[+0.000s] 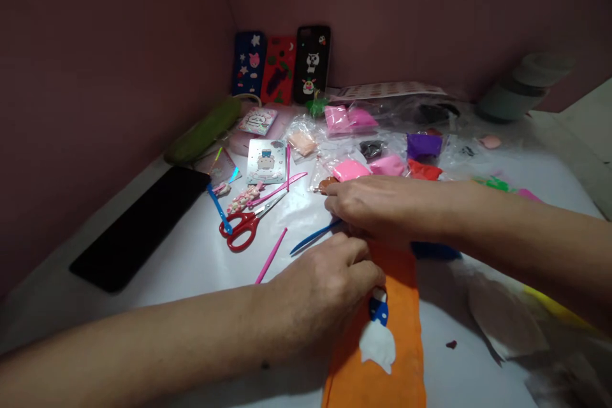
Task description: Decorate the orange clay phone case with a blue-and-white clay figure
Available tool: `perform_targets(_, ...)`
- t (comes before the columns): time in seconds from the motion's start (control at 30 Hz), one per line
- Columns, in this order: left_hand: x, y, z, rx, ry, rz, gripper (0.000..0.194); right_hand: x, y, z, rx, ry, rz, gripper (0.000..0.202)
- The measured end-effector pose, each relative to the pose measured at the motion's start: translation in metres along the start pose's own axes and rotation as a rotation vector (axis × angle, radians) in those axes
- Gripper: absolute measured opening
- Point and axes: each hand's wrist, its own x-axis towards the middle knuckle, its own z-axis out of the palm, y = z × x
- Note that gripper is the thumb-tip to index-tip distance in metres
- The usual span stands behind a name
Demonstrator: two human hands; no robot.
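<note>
My left hand [329,280] and right hand [368,204] pinch something small, maybe clay, on the orange case [382,370]. Hard pressing could squash the white figure [377,344]

White table [201,261]: scissors [243,226], clay packets [351,169], phone [138,226].

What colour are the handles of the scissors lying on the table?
Red. The metal-bladed scissors show best in the head view, left of both hands.
</note>
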Motion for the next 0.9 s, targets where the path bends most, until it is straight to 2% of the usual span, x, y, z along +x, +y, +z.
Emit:
perform_targets(0.17, 0.000, 0.001, -0.001, -0.017, -0.021, -0.047, 0.020, -0.005, 0.000, 0.004, 0.086, 0.070, 0.109, 0.015)
perform_targets(0.33, 0.000, 0.003, -0.002, -0.030, -0.037, -0.078, 0.022, -0.035, -0.002, -0.004, 0.223, 0.248, 0.298, 0.020)
perform_targets(0.4, 0.000, 0.003, -0.002, -0.035, -0.054, -0.092, 0.022, -0.051, -0.005, -0.008, 0.489, 0.394, 0.358, 0.020)
perform_targets(0.57, 0.001, 0.002, -0.003, -0.026, -0.069, -0.094, 0.020, -0.083, -0.029, -0.005, 1.031, 0.641, 0.535, 0.017)
perform_targets(0.7, 0.001, 0.003, -0.003, -0.038, -0.092, -0.109, 0.021, -0.093, -0.054, 0.005, 1.359, 0.608, 0.632, 0.015)
perform_targets(0.8, 0.001, 0.004, -0.004, -0.039, -0.090, -0.106, 0.021, -0.094, -0.062, 0.011, 1.604, 0.616, 0.549, 0.012)
perform_targets(0.9, 0.001, 0.003, -0.004, -0.037, -0.078, -0.088, 0.021, -0.092, -0.063, 0.014, 1.816, 0.557, 0.467, 0.008)
